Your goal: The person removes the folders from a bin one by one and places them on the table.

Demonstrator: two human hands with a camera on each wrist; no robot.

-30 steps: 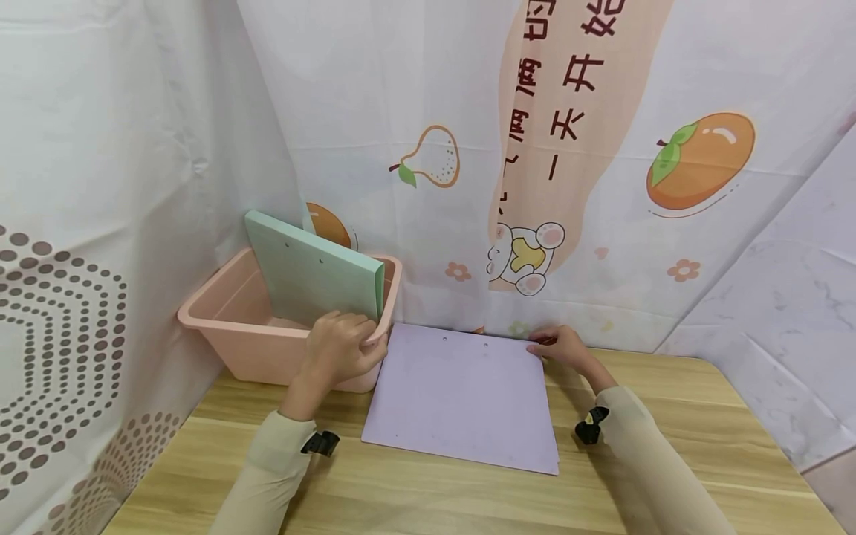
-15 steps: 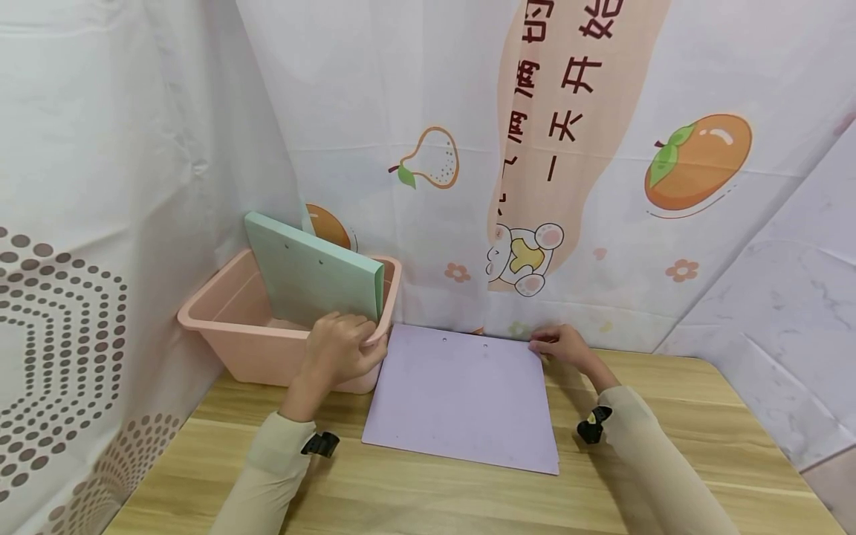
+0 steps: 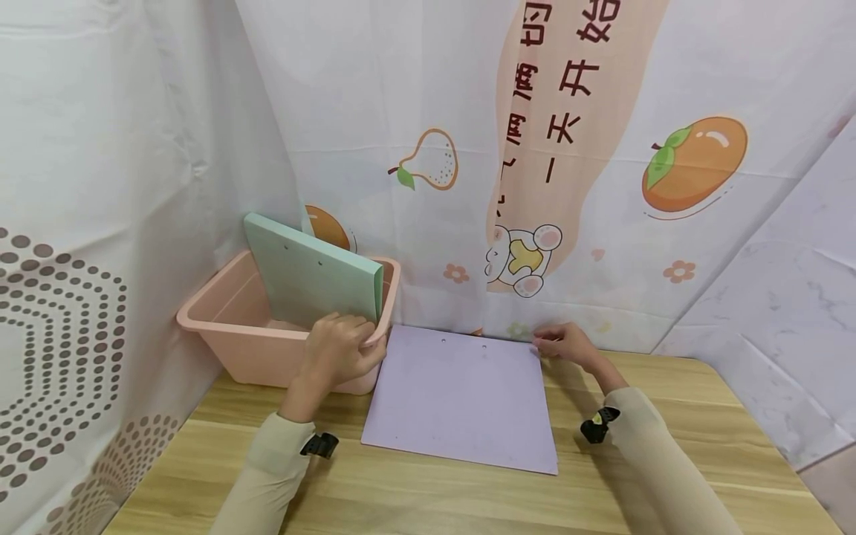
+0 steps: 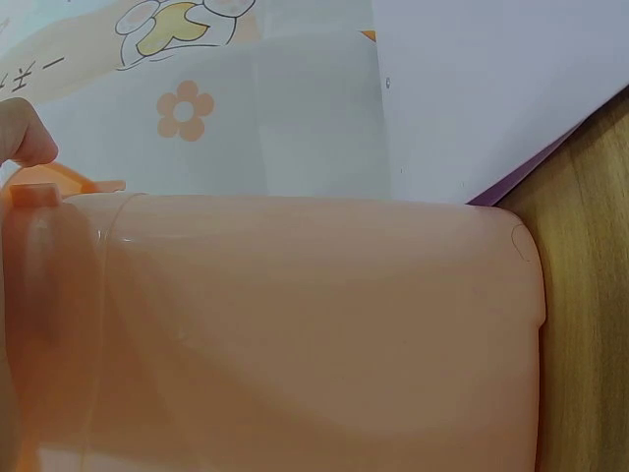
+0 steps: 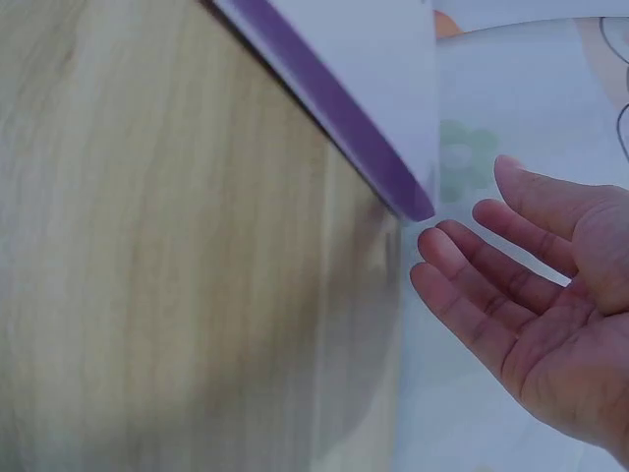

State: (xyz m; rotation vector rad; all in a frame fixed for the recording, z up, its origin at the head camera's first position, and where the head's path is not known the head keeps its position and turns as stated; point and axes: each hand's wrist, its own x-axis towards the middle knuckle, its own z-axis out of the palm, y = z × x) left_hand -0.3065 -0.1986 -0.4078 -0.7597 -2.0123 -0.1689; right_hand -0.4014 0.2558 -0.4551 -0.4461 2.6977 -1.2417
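Observation:
A pink plastic bin [image 3: 257, 348] stands at the left of the table, and my left hand [image 3: 339, 348] grips its front right rim with curled fingers. Inside the bin a mint-green file folder [image 3: 314, 279] leans tilted, its upper part above the rim. Flat on the wood beside the bin lies a purple file folder [image 3: 461, 401] with two small holes near its far edge. My right hand [image 3: 565, 346] is by that folder's far right corner. In the right wrist view its fingers [image 5: 472, 320] are spread and slightly bent, apart from the purple folder [image 5: 334, 98], holding nothing.
The wooden table [image 3: 669, 431] runs up to a white printed curtain [image 3: 374, 96] behind. More curtain [image 3: 87, 148] hangs close along the bin's left side. A black strap device [image 3: 600, 425] sits on each wrist.
My right hand has come off the purple folder's corner and shifted slightly right. The left hand, the bin and both folders stay where they were.

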